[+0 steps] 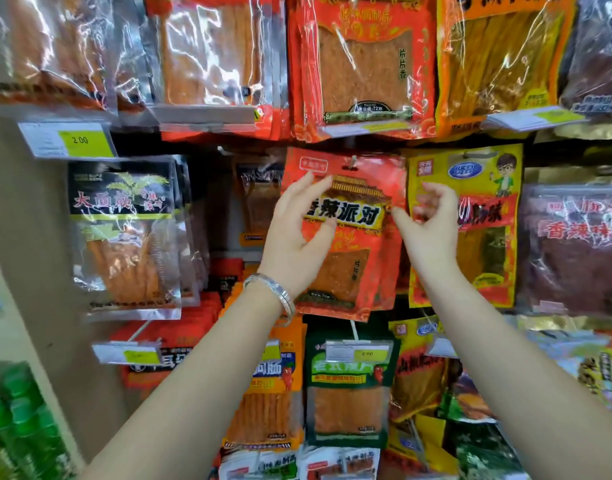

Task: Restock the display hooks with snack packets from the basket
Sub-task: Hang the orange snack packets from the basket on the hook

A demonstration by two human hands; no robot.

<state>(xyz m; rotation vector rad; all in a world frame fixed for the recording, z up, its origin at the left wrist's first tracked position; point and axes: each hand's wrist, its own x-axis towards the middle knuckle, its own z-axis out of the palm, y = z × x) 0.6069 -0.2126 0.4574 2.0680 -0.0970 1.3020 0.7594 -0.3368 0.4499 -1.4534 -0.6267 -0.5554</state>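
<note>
A red snack packet [361, 237] hangs on a display hook [352, 163] in the middle row, its hole over the hook's tip. My left hand [299, 237] holds the packet's left edge, thumb on the front and fingers up toward the top. My right hand [431, 223] hovers at the packet's right edge with fingers curled apart, holding nothing; whether it touches the packet is unclear. The basket is out of view.
Hooks all around carry packets: a black-and-clear one [124, 233] at left, a yellow one [467, 223] at right, a green one [349, 386] below. Yellow-green price tags [69, 140] stick out. Green bottles [17, 420] stand at lower left.
</note>
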